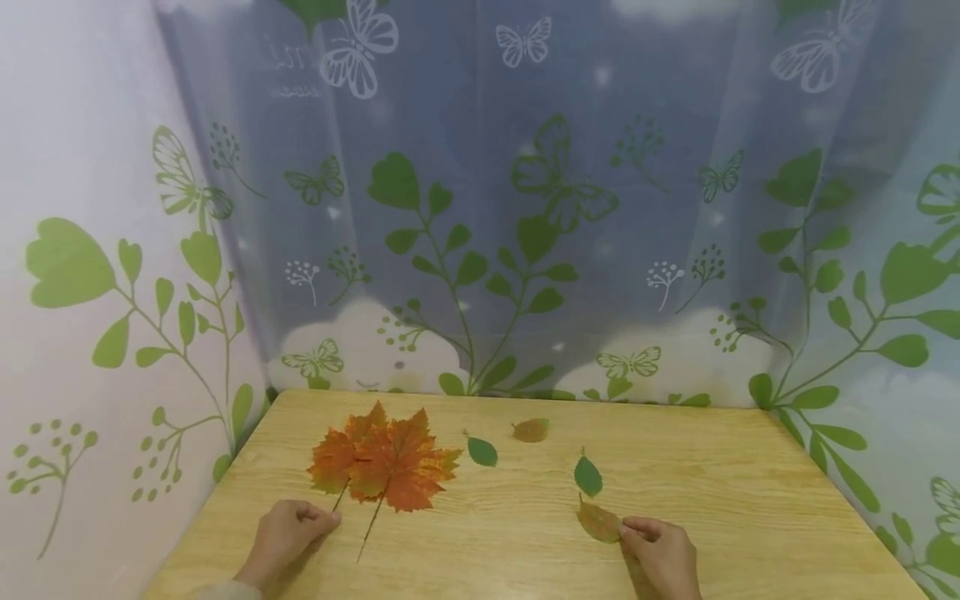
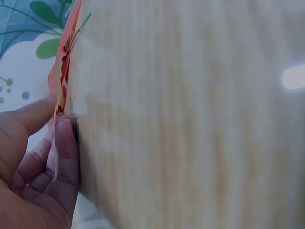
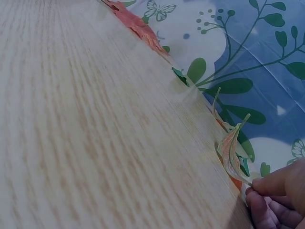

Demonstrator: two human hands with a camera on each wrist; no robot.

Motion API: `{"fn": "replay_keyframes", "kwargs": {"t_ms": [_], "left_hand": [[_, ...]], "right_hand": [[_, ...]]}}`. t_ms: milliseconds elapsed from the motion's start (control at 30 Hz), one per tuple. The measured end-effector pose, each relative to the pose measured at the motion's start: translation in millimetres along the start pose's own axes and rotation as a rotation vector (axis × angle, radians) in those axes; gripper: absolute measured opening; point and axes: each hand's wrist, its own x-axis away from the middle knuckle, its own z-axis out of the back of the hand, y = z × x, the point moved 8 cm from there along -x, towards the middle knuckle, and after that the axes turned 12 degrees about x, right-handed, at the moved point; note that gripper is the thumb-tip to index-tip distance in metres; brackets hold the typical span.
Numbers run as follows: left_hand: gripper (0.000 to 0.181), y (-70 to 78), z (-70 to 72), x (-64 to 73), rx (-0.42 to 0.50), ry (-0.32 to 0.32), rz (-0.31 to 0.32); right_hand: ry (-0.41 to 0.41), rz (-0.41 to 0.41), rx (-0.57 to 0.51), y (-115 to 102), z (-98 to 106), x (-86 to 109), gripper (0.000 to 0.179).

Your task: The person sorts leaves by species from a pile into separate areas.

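Pale cloth of a sleeve (image 1: pixel 228 591) marked far L; next to it, L hand (image 1: pixel 288 529) held the stem (image 1: pixel 341 493) of the outermost of the orange maple leaves (image 1: pixel 397 462), which lay overlapping on the L part of a wood-grain tabletop (image 1: pixel 487 558). Good technique here prob. meant steering by the stem alone, w/ light pressure, so that the lobed edges didn't snag or fold under the adjoining blade. L thumb and fingertips were together, w/ no clear gap, clamped on the stem's lower end (cf. L wrist view); the 2nd stem (image 1: pixel 369 529) lay just beside, untouched. Centre: small green leaf (image 1: pixel 482 452) and, farther back, small brown leaf (image 1: pixel 531 430), both well apart from either hand. R of centre: 2nd green leaf (image 1: pixel 588 477), its lower tip just beside the olive-brown leaf (image 1: pixel 598 522) in R hand (image 1: pixel 663 550). For that leaf, careful work seemingly called for a grip at the very tip, the blade kept level, and clearance from its green neighbour, to avoid creasing or dragging. R thumb and forefinger were pinched on the R tip, w/ no visible gap; remaining fingers curled below (cf. R wrist view). Whether the blade's underside touched wood couldn't be told.
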Motion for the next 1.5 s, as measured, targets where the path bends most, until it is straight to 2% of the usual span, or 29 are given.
{"fn": "replay_keyframes", "kwargs": {"t_ms": [67,167,267,400,567,700,833,933,1033,1100,1233,1367,1500], "left_hand": [[0.028,3.5,2.6,-4.5,-0.029,0.006,-0.026],[0.029,16.3,6.2,-12.9,-0.077,0.019,-0.089],[0.032,38.3,4.6,-21.7,-0.099,0.014,-0.149],[0.039,74.2,-8.8,-30.5,-0.076,-0.024,-0.211],[0.042,117.3,-38.9,-36.1,0.0,-0.05,-0.288],[0.04,142.5,-72.9,-43.9,0.12,-0.079,-0.288],[0.041,161.1,-105.3,-51.4,0.232,-0.117,-0.282],[0.04,172.2,-124.7,-54.2,0.259,-0.14,-0.293],[0.039,182.1,-138.8,-56.3,0.219,-0.139,-0.295],[0.04,190.6,-147.4,-56.6,0.223,-0.148,-0.294],[0.039,207.3,-163.2,-55.6,0.22,-0.133,-0.347],[0.037,212.7,-181.2,-56.8,0.218,-0.089,-0.394],[0.036,211.4,-199.2,-59.0,0.252,-0.042,-0.374]], "right_hand": [[-0.004,0.007,-0.011,-0.2,-0.3,0.1,0.027],[-0.004,0.011,-0.013,0.1,0.3,0.9,0.027],[0.004,0.013,-0.005,1.4,1.9,1.7,0.028],[0.012,0.004,-0.016,2.8,2.1,2.2,0.026],[0.015,-0.005,-0.049,2.6,-0.2,2.0,0.025],[0.029,-0.02,-0.033,2.4,2.1,1.6,0.024],[0.035,-0.024,-0.03,1.2,3.7,0.0,0.023],[0.029,-0.027,-0.04,0.8,2.5,0.2,0.021],[0.031,-0.028,-0.037,1.2,1.9,0.6,0.021],[0.034,-0.025,-0.037,2.0,1.8,0.0,0.021],[0.035,-0.026,-0.034,4.1,0.8,-1.4,0.022],[0.038,-0.02,-0.019,1.3,2.0,-0.1,0.022],[0.047,-0.012,-0.01,-1.5,3.8,0.8,0.021]]}}
